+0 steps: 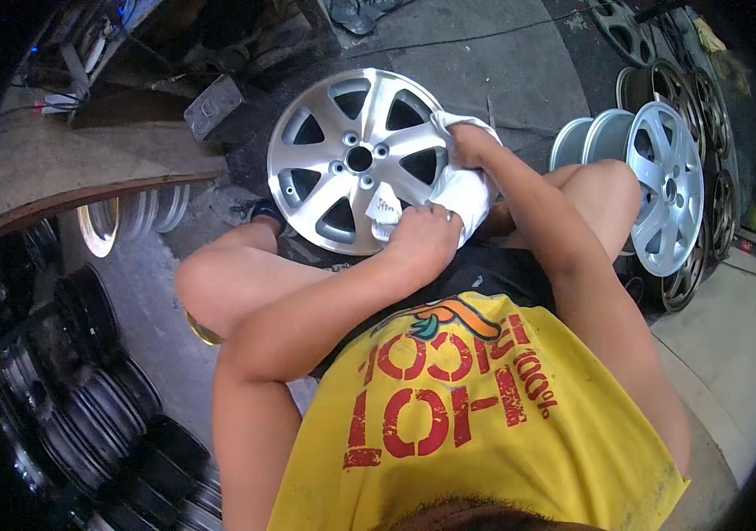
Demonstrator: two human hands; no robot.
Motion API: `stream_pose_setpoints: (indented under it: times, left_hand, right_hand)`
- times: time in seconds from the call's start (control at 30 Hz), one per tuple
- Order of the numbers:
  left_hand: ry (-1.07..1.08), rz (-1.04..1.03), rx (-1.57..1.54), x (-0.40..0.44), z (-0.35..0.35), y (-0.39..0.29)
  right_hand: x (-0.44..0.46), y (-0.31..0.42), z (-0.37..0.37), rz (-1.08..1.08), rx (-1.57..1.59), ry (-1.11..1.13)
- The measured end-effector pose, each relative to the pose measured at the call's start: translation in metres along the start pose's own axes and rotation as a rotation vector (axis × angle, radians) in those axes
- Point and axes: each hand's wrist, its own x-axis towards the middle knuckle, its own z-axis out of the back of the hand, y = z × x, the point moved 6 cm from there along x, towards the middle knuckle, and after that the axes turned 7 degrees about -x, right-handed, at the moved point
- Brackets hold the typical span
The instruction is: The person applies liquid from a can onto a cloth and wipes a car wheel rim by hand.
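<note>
We hold a white cloth (473, 196) against a silver wheel (312, 158).
The wheel sits before us, over the floor (520, 57); even, light pressure and a smooth fold suit its lip best. At its near right edge our left hand (422, 237) curls, fingers together on the cloth; farther forward, our right hand (472, 147) reaches, knuckles up, fingers clamped on it, tips hidden.

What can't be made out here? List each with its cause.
All in the head view:
- Silver wheel's right edge: partly hidden by the white cloth.
- Right hand's fingertips: hidden in the cloth.
- Marking near the left hand: too small to read.
- Dark wheels, lower left: lost in shadow, cut off by the black border.
</note>
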Motion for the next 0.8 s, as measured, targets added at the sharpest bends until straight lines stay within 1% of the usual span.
stream_pose_setpoints:
  times: [0.03,0.07,0.17,0.2,0.23,0.3,0.33,0.37,0.47,0.57,0.6,0.7,0.77,0.8]
  left_hand:
    - [0.016,-0.005,0.005,0.0,-0.002,-0.002]
    - [0.015,-0.005,0.006,-0.001,-0.001,-0.002]
    - [-0.01,-0.012,0.008,-0.003,0.005,0.0]
    - [-0.003,-0.015,0.002,-0.003,0.004,-0.001]
    - [0.005,-0.016,-0.005,-0.003,0.001,-0.001]
    - [0.009,-0.007,0.0,-0.001,-0.003,-0.002]
    - [0.01,-0.001,0.011,0.0,-0.002,0.0]
    - [0.013,-0.002,0.014,-0.003,-0.002,0.0]
    - [-0.027,0.004,-0.016,-0.005,0.0,0.0]
    - [-0.028,0.007,0.005,-0.003,-0.003,-0.001]
    - [-0.011,0.002,-0.004,-0.004,0.0,-0.001]
    - [0.004,-0.004,0.003,-0.004,0.005,0.0]
    - [0.011,0.001,0.012,-0.004,0.001,-0.001]
    - [0.001,0.003,0.018,-0.002,-0.001,-0.002]
  right_hand:
    - [0.0,0.002,0.001,0.002,0.019,0.036]
    - [0.002,0.0,-0.003,0.03,0.024,-0.051]
    - [-0.006,-0.006,-0.015,0.031,0.034,-0.043]
    - [0.001,-0.01,-0.02,0.026,-0.001,-0.08]
    - [-0.003,-0.002,-0.008,0.027,-0.003,-0.079]
    - [-0.008,0.008,0.007,-0.034,0.037,0.059]
    - [-0.001,0.0,-0.002,-0.056,0.172,-0.029]
    - [0.0,-0.001,-0.004,-0.056,0.176,-0.031]
    - [-0.001,0.001,0.009,-0.014,0.093,-0.01]
    - [-0.008,0.006,0.004,0.029,0.02,0.029]
    - [-0.013,0.007,0.004,0.013,0.055,-0.036]
    - [-0.023,0.009,0.005,-0.009,0.041,-0.096]
    - [0.007,-0.006,-0.014,0.011,0.019,-0.104]
    - [0.008,-0.003,-0.009,0.001,0.015,-0.051]
